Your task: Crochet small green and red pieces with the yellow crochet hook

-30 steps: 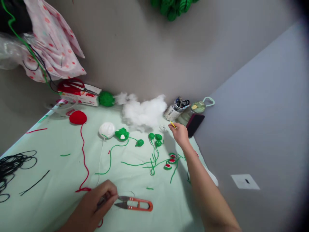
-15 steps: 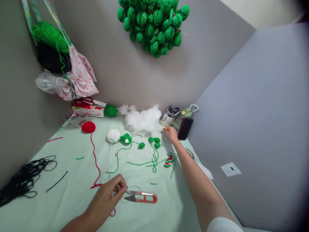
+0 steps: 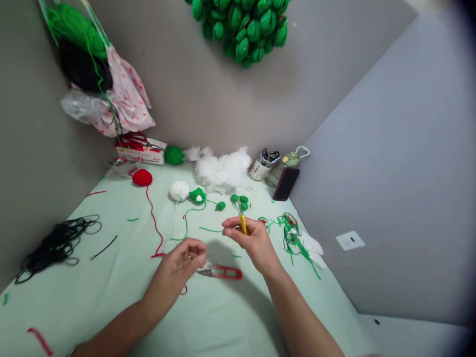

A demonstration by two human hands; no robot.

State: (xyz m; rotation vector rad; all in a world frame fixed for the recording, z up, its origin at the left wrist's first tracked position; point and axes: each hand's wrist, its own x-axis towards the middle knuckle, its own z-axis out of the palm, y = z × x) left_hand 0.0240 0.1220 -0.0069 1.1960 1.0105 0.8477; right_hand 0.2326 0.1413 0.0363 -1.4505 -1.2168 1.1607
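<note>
My right hand (image 3: 253, 241) is closed on a yellow-handled crochet hook (image 3: 243, 224), which points up and away from me. To its left, the fingers of my left hand (image 3: 183, 263) are pinched together; what they hold, if anything, is too small to make out. Orange-handled thread snips (image 3: 225, 271) lie on the cloth beside my left fingertips, partly hidden by them. Farther back sit a white yarn ball (image 3: 179, 191) with a strand trailing toward me, a green crocheted piece (image 3: 198, 196) and several small green crocheted balls (image 3: 243, 203).
White stuffing (image 3: 223, 169) lies along the back wall near a pen cup (image 3: 260, 167) and a leaning phone (image 3: 286, 183). A red yarn ball (image 3: 142, 177) and black cord (image 3: 61, 243) lie left, tangled green yarn (image 3: 295, 238) right. A green crocheted cluster (image 3: 245, 29) hangs above.
My right hand has come back from near the pen cup toward my left hand, bringing the crochet hook. My left hand stays pinched near the snips. The view has shifted slightly.
</note>
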